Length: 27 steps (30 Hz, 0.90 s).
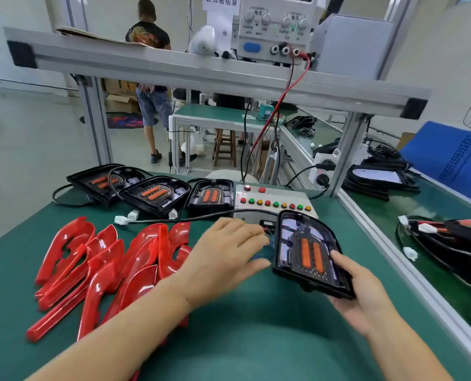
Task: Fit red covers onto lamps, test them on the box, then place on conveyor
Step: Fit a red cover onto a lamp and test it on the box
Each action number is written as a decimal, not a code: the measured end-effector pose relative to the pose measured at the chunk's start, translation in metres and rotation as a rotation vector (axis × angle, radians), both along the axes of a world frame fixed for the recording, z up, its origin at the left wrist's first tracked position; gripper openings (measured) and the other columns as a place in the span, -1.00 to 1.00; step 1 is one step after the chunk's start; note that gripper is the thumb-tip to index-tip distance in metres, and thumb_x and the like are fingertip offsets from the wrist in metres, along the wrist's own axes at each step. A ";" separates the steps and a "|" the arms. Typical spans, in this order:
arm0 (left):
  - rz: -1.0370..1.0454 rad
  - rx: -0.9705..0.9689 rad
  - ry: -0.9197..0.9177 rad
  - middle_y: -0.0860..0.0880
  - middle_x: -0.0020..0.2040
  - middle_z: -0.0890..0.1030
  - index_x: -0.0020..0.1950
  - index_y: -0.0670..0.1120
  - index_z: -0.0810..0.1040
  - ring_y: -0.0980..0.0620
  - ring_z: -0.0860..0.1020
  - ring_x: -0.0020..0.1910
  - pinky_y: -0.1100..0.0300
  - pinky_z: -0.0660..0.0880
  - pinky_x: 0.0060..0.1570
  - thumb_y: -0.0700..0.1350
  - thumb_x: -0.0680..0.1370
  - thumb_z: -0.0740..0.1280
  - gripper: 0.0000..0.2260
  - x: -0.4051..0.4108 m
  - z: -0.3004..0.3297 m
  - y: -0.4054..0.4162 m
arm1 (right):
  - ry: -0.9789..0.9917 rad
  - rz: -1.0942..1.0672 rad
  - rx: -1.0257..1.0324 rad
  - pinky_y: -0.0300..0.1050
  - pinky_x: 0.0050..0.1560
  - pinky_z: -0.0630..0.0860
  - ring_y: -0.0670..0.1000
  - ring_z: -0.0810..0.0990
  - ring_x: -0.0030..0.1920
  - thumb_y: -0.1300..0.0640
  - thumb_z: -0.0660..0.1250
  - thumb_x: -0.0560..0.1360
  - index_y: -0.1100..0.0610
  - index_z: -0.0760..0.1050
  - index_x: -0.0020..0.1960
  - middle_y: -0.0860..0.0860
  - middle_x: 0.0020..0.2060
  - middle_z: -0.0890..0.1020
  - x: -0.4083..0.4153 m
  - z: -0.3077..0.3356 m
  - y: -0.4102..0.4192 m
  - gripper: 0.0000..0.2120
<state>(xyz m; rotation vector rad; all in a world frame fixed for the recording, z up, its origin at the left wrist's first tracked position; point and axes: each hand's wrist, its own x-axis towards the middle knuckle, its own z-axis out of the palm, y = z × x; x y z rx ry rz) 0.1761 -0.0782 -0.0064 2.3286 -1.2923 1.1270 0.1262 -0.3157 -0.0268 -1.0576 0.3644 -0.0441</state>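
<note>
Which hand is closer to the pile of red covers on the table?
Left. The left hand hovers just right of the pile of red covers, its forearm over them; the right hand is farther right, holding a lamp.

A white paper sign (221, 1) hanging at the top reads 装饰框组装. The small labels by the power supply's (274, 28) knobs are too blurred to read.

Single head-worn wide-angle view, looking forward and down, close over green work table (256, 339); aluminium frame (201, 75) crosses above, workshop floor beyond.
</note>
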 end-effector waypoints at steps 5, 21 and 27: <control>0.104 -0.160 0.238 -0.05 -0.15 0.61 -0.11 -0.17 0.63 -0.07 0.57 -0.19 0.08 0.41 -0.13 -0.06 0.54 0.24 -0.76 0.011 0.018 0.040 | 0.104 0.075 -0.096 -0.14 -0.37 0.63 0.05 0.69 -0.35 0.19 0.25 0.53 0.19 0.72 -0.26 0.14 -0.22 0.72 -0.015 -0.014 -0.021 -0.69; 0.726 0.152 0.734 0.17 -0.27 0.53 -0.24 0.05 0.45 0.23 0.49 -0.22 0.29 0.32 -0.33 0.37 0.38 0.23 -0.62 -0.068 -0.025 0.101 | 0.199 0.140 -1.107 0.01 0.33 0.39 0.05 0.54 0.23 0.05 0.24 0.59 0.09 0.47 0.34 0.03 0.29 0.55 0.000 0.001 0.011 -0.66; 0.893 0.274 0.762 0.10 -0.26 0.54 -0.27 -0.03 0.45 0.16 0.53 -0.22 0.27 0.31 -0.37 0.19 0.45 0.20 -0.69 -0.068 -0.023 0.082 | 0.211 0.185 -1.425 -0.09 0.06 0.36 0.05 0.45 0.08 -0.05 0.13 0.62 0.03 0.44 0.28 0.08 0.24 0.52 0.000 0.008 0.019 -0.70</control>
